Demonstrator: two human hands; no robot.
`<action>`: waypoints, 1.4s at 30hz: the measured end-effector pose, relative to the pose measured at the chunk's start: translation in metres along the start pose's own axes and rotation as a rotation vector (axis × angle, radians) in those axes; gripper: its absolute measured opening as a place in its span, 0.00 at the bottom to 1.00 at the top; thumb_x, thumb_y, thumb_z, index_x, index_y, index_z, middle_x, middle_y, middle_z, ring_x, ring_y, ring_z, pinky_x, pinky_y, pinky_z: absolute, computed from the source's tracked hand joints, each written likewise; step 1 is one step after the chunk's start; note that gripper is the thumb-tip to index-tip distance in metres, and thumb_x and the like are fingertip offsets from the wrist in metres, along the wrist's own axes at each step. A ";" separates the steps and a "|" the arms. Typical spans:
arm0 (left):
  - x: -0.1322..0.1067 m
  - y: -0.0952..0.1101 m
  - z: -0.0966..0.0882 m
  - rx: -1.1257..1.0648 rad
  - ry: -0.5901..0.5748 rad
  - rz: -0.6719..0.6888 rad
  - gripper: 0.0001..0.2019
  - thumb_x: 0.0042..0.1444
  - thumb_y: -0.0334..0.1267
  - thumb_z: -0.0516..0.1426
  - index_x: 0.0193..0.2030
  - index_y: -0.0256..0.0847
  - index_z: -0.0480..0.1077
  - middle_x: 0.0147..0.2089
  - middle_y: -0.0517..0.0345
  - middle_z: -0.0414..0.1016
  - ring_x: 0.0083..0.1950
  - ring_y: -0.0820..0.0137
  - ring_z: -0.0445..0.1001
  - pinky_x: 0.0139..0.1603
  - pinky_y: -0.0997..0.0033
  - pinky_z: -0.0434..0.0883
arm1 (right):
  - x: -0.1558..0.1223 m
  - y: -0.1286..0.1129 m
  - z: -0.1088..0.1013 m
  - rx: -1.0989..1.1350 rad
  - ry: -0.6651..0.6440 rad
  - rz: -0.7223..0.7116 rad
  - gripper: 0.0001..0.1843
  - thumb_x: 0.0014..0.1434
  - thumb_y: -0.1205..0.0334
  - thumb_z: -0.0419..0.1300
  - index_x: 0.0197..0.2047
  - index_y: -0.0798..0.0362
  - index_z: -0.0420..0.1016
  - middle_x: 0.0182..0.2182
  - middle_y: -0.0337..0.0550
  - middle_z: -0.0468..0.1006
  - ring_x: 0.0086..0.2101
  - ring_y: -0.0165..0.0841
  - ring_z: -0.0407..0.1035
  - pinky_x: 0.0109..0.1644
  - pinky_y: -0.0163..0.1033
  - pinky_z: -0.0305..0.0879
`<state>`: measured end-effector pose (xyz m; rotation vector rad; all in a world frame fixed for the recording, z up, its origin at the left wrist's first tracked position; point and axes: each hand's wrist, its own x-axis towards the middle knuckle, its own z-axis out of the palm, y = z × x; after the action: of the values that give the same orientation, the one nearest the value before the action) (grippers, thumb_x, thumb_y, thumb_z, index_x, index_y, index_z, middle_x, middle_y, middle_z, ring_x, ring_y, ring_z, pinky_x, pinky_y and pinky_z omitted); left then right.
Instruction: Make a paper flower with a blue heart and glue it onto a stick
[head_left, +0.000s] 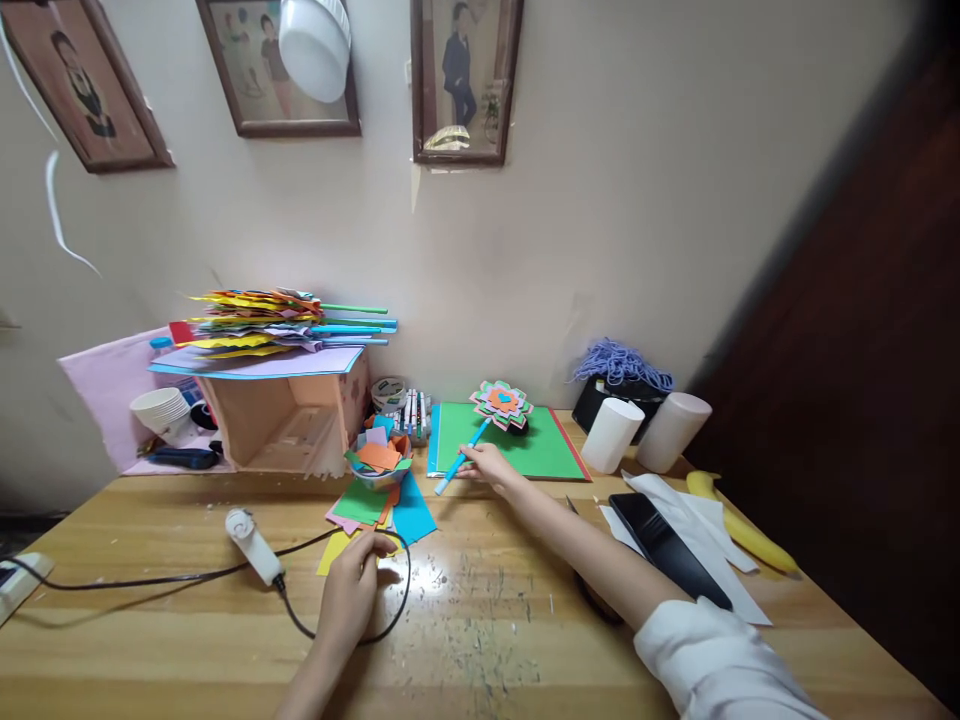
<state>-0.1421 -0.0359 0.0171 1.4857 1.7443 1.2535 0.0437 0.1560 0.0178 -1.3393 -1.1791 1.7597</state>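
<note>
My right hand (489, 467) reaches forward and pinches the blue stick (459, 462) of a layered paper flower (501, 404), whose head lies on a green paper sheet (544, 450). My left hand (354, 587) rests on the wooden table (150, 640) with fingers curled, its tips touching a yellow paper scrap (334, 550) beside a black cable (187, 577). Just ahead lie coloured paper sheets (382, 505) and a small bowl of paper scraps (379, 462).
A white glue gun (253, 545) lies left of my hand. A wooden box (289, 418) topped with finished paper flowers (259, 322) stands at the back left. Two paper rolls (645, 432), a black phone (664, 548) and a banana (742, 530) sit right.
</note>
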 end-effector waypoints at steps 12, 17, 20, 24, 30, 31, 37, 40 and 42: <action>-0.003 -0.007 0.012 0.190 -0.104 0.118 0.11 0.54 0.35 0.45 0.32 0.42 0.68 0.36 0.56 0.73 0.41 0.65 0.72 0.42 0.66 0.68 | 0.044 -0.030 0.042 0.110 0.125 0.015 0.17 0.60 0.59 0.54 0.51 0.56 0.65 0.48 0.47 0.69 0.43 0.36 0.68 0.44 0.47 0.67; -0.011 -0.004 0.019 0.241 -0.188 0.134 0.12 0.59 0.38 0.44 0.36 0.43 0.67 0.39 0.55 0.73 0.43 0.66 0.71 0.42 0.68 0.67 | 0.018 -0.027 0.006 0.028 -0.065 0.080 0.15 0.60 0.60 0.55 0.48 0.57 0.67 0.44 0.46 0.71 0.40 0.34 0.69 0.42 0.45 0.68; -0.005 0.011 0.031 0.323 -0.253 0.227 0.11 0.59 0.40 0.45 0.41 0.44 0.67 0.42 0.55 0.72 0.44 0.65 0.70 0.43 0.68 0.66 | -0.015 -0.020 -0.055 0.010 -0.062 0.039 0.05 0.52 0.69 0.61 0.34 0.60 0.74 0.29 0.45 0.77 0.29 0.31 0.70 0.34 0.38 0.68; 0.036 0.055 0.081 0.441 -0.403 0.498 0.12 0.60 0.40 0.45 0.42 0.43 0.67 0.43 0.52 0.72 0.46 0.63 0.70 0.46 0.65 0.65 | -0.061 -0.013 -0.148 0.052 0.136 -0.088 0.08 0.50 0.77 0.57 0.26 0.58 0.74 0.22 0.40 0.76 0.23 0.26 0.67 0.33 0.33 0.66; 0.123 0.094 0.203 0.552 -0.560 0.662 0.15 0.54 0.39 0.54 0.48 0.37 0.65 0.53 0.42 0.67 0.54 0.57 0.65 0.53 0.60 0.61 | -0.087 0.006 -0.197 0.177 0.377 -0.153 0.08 0.57 0.70 0.55 0.41 0.58 0.71 0.37 0.45 0.74 0.35 0.29 0.69 0.42 0.38 0.67; 0.133 0.093 0.217 0.554 -0.576 0.665 0.18 0.50 0.38 0.57 0.48 0.35 0.65 0.55 0.40 0.65 0.56 0.55 0.63 0.55 0.60 0.59 | -0.086 0.010 -0.195 0.196 0.380 -0.139 0.10 0.59 0.66 0.55 0.44 0.58 0.69 0.40 0.46 0.73 0.38 0.31 0.69 0.42 0.40 0.67; 0.164 0.075 0.241 0.529 -0.653 0.623 0.21 0.46 0.44 0.60 0.46 0.37 0.66 0.54 0.42 0.66 0.53 0.55 0.66 0.51 0.63 0.62 | -0.067 0.018 -0.185 0.311 0.359 -0.058 0.17 0.60 0.59 0.54 0.51 0.56 0.65 0.48 0.47 0.69 0.43 0.36 0.68 0.44 0.47 0.67; 0.173 0.077 0.235 0.483 -0.698 0.602 0.17 0.49 0.46 0.57 0.43 0.39 0.69 0.47 0.46 0.72 0.46 0.60 0.70 0.44 0.68 0.63 | -0.059 0.014 -0.191 0.351 0.361 -0.070 0.17 0.60 0.59 0.54 0.51 0.56 0.65 0.47 0.47 0.69 0.43 0.35 0.68 0.44 0.46 0.67; 0.178 0.082 0.231 0.449 -0.705 0.580 0.15 0.52 0.46 0.53 0.39 0.38 0.71 0.40 0.49 0.74 0.39 0.63 0.70 0.38 0.71 0.62 | -0.055 0.013 -0.196 0.356 0.365 -0.090 0.17 0.60 0.59 0.54 0.51 0.56 0.65 0.47 0.47 0.69 0.43 0.35 0.68 0.44 0.46 0.67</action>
<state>0.0455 0.2020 0.0196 2.4354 1.1795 0.4291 0.2474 0.1576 0.0109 -1.2962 -0.6791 1.4935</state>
